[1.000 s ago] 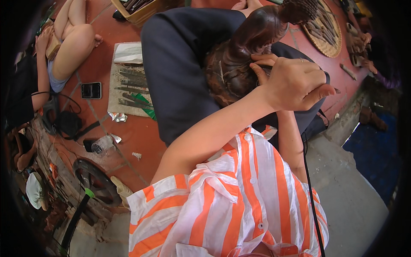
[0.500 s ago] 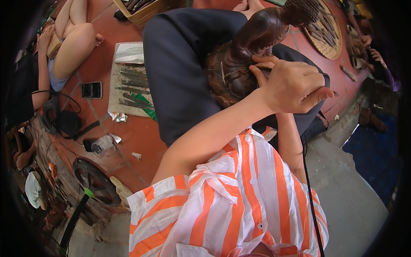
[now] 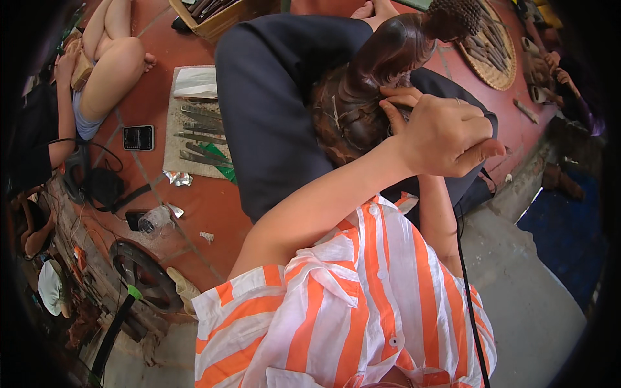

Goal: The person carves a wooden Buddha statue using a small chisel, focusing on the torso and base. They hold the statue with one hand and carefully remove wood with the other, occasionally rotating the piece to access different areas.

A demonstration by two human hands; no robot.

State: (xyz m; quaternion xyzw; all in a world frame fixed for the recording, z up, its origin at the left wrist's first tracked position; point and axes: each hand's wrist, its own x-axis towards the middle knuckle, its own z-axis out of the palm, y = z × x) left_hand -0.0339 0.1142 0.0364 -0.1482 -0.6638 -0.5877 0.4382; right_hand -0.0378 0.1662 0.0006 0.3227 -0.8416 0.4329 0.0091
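A dark brown carved wooden statue of a seated figure [image 3: 362, 84], with a knobbly head, leans across my lap between my dark trouser legs. My left hand [image 3: 447, 134] is closed in a fist beside it, its forearm crossing over from the left; whatever it grips is hidden. Beneath it, my right hand [image 3: 398, 107] is mostly covered. Only bent fingers show, pinched close together against the statue's lower part. I cannot make out what lies between them.
Several flat metal files [image 3: 202, 124] lie on a pale cloth [image 3: 173, 150] at left, near a phone [image 3: 138, 138] and a clear cup [image 3: 155, 221]. A round woven tray [image 3: 508, 76] of tools stands far right. A wooden box [image 3: 217, 22] is at the back. Other people sit at both sides.
My left fist has turned and shifted very slightly. The statue's base looks turned a little. Both hands stay in the same place against the statue.
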